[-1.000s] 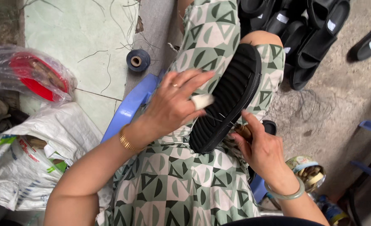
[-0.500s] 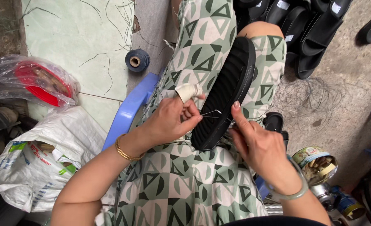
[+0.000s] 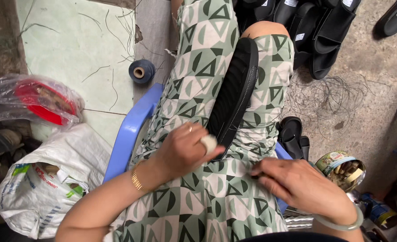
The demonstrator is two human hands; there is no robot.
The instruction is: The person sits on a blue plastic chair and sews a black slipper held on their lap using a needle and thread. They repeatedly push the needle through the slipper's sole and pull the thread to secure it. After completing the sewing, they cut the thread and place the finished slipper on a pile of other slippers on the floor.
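Gripping black sole [image 3: 235,94], left hand [image 3: 185,150] curled, right hand [image 3: 292,181] fingers pressed together

A blue thread spool [image 3: 141,71] is standing on the pale floor, a red-filled plastic bag [image 3: 41,98] is lying beside a white sack [image 3: 50,179] — black sandals [image 3: 317,31] are piling up, an open tin [image 3: 344,166] is sitting near loose thread [image 3: 337,96].

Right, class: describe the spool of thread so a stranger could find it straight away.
Start at the pale green floor tile on the left. At its right edge, just above the blue plastic stool, lies the spool of thread: dark blue, small and round, with a hollow tan core.
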